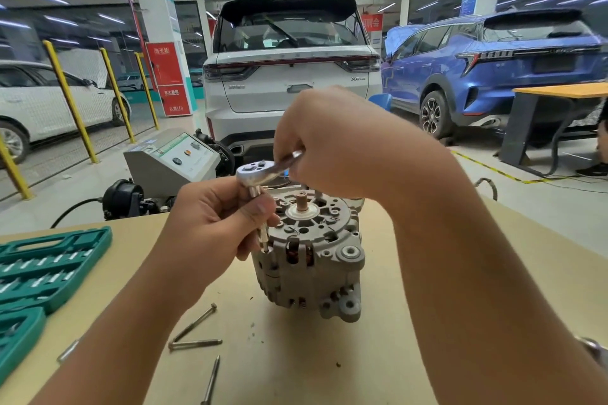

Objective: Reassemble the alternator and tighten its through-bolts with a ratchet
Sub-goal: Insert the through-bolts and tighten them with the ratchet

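Note:
A grey alternator (312,260) stands upright on the tan table (378,339), its shaft end pointing up. A chrome ratchet (263,171) hovers over its left rim, with an extension and socket running down to a through-bolt head at the housing's left edge. My right hand (342,148) grips the ratchet handle from above. My left hand (217,227) pinches the extension below the ratchet head. Three loose through-bolts (195,344) lie on the table in front of the alternator.
A green socket-set case (46,266) lies open at the table's left edge. Behind the table stand a grey test machine (171,158) and a black motor unit (123,200). Parked cars and yellow posts fill the workshop beyond.

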`<move>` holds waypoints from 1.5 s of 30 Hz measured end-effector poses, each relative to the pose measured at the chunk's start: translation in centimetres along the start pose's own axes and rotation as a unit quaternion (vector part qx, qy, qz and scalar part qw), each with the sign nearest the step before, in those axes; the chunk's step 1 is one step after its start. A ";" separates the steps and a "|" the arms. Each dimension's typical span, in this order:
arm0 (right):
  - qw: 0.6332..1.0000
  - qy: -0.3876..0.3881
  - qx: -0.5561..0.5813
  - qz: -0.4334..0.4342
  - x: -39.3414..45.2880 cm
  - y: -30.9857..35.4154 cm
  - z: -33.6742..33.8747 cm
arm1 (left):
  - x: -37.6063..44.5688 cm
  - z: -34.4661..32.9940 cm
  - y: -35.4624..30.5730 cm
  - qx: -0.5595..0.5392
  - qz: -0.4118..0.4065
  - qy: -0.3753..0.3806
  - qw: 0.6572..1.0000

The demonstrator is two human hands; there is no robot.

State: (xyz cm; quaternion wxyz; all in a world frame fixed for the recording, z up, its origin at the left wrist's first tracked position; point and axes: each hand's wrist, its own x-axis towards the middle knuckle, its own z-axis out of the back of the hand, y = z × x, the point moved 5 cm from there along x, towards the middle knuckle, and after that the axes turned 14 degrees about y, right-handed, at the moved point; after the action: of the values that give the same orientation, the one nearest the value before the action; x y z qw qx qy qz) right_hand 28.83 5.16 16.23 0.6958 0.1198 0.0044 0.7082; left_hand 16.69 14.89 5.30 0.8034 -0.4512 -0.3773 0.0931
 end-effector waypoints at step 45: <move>0.997 0.039 -0.062 0.036 0.4 0.9 -0.7 | 0.0 -0.3 0.2 -0.019 -0.006 -0.006 1.000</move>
State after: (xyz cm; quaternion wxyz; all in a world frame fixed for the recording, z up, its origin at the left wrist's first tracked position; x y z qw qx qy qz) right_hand 27.85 5.67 15.81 0.6752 0.0483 -0.0169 0.7358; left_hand 16.93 14.82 4.99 0.7932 -0.4634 -0.3862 0.0834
